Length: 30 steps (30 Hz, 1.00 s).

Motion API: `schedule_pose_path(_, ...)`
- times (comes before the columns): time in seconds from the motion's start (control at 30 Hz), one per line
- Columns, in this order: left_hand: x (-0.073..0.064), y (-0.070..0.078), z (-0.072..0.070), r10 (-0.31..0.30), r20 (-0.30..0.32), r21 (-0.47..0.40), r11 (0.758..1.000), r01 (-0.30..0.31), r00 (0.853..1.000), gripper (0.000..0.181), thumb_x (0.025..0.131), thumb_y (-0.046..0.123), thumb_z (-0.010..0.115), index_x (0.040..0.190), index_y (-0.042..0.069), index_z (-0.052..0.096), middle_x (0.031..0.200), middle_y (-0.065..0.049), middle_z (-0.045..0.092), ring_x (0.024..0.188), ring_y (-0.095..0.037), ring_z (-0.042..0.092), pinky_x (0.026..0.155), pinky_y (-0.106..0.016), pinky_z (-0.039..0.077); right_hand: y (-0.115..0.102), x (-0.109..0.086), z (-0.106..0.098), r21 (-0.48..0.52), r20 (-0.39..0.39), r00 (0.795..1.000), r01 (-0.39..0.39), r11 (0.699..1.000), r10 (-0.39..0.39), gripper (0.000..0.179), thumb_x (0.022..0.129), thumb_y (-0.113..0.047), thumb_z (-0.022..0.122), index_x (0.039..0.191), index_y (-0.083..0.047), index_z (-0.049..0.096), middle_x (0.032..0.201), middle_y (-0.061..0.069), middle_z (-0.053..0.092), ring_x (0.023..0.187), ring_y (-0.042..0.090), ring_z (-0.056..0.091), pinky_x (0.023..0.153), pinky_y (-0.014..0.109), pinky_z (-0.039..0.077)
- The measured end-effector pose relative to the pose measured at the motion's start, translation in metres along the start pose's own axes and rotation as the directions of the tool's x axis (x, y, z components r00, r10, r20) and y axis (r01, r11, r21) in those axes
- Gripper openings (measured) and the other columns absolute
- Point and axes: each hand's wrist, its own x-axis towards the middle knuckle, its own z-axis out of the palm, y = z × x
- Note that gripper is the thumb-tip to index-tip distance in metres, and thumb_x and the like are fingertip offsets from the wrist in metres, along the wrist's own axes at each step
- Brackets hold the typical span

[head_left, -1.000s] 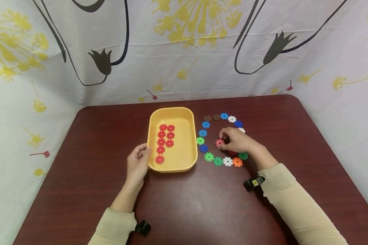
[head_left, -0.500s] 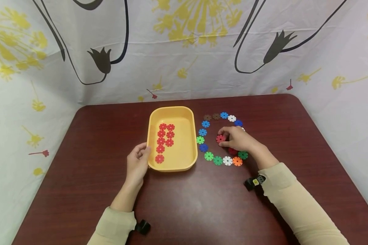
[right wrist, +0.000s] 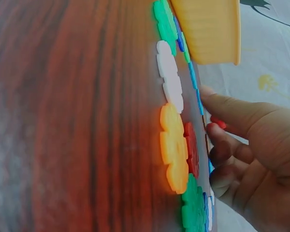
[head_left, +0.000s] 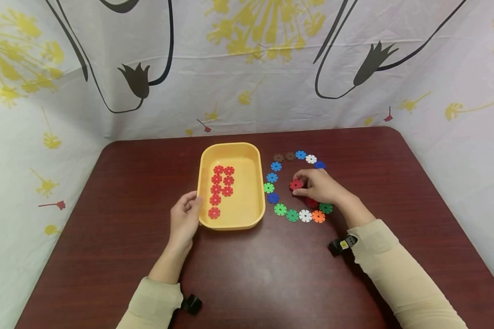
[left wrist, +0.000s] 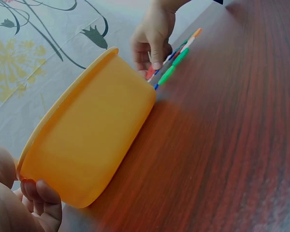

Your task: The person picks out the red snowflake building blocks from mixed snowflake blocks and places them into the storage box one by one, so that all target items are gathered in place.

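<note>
My left hand grips the left rim of the yellow plastic tray, thumb at the rim and curled fingers against the outer wall, as the left wrist view shows. Several red notched discs lie inside the tray in a P-like shape. To the right, my right hand pinches a red notched disc between thumb and fingers, inside a ring of coloured discs. Another red disc lies beside the orange disc in the right wrist view. My right hand covers part of the ring's right side.
The ring runs through brown discs at the back, blue discs at the left, and green discs and a white disc at the front. A dark red-brown table carries everything. Patterned white cloth hangs behind.
My right hand has shifted the pinched red disc slightly away from me, toward the back of the ring. My left hand and the tray have stayed in place.
</note>
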Motion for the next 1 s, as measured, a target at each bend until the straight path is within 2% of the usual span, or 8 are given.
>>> schedule_pose_path(0.3,0.000,-0.001,0.000,-0.002,-0.003,0.001,1.000,0.002,1.000,0.034,0.103,0.023,0.061,0.130,0.003,0.062,0.096,-0.018,0.063,0.068,-0.013,0.057,0.052,-0.018,0.048,-0.005,0.002,-0.001,0.035,-0.118,0.993,0.032,0.999,-0.028,0.033,0.091,-0.024,0.078,0.117,-0.007,0.067,0.084,0.002,0.065,0.063,0.017,0.055,0.062,0.035,0.050)
schedule_pose_path(0.57,0.000,0.000,0.000,-0.005,-0.003,0.009,1.000,0.005,1.000,0.035,0.103,0.025,0.061,0.131,0.004,0.061,0.097,-0.017,0.063,0.068,-0.013,0.057,0.053,-0.018,0.047,-0.010,0.006,-0.002,0.079,-0.183,0.982,0.070,0.994,-0.055,0.034,0.090,-0.024,0.079,0.117,-0.006,0.067,0.091,0.004,0.066,0.080,0.018,0.061,0.068,0.035,0.054)
schedule_pose_path(0.73,0.001,-0.001,-0.001,-0.008,-0.001,0.017,1.000,0.008,1.000,0.038,0.103,0.026,0.061,0.133,0.003,0.060,0.096,-0.016,0.063,0.068,-0.013,0.056,0.053,-0.019,0.047,-0.019,0.009,-0.005,0.099,-0.203,0.976,0.096,0.991,-0.074,0.037,0.089,-0.025,0.080,0.118,-0.005,0.067,0.096,0.006,0.067,0.087,0.020,0.064,0.074,0.038,0.057)
schedule_pose_path(0.97,0.001,-0.001,0.000,-0.011,0.000,0.011,1.000,0.011,1.000,0.039,0.103,0.027,0.062,0.134,0.003,0.060,0.097,-0.016,0.063,0.068,-0.012,0.057,0.053,-0.019,0.048,-0.035,0.015,-0.008,0.109,-0.206,0.973,0.126,0.986,-0.102,0.037,0.089,-0.025,0.081,0.117,-0.007,0.068,0.097,0.005,0.069,0.087,0.020,0.065,0.074,0.039,0.057)
schedule_pose_path(1.0,0.001,-0.001,0.000,-0.009,-0.001,0.009,1.000,0.009,1.000,0.039,0.103,0.027,0.062,0.133,0.003,0.060,0.098,-0.016,0.063,0.068,-0.012,0.057,0.053,-0.019,0.048,-0.037,0.016,-0.008,0.113,-0.202,0.974,0.127,0.985,-0.103,0.037,0.089,-0.026,0.081,0.118,-0.007,0.067,0.098,0.005,0.069,0.088,0.019,0.065,0.080,0.038,0.055)
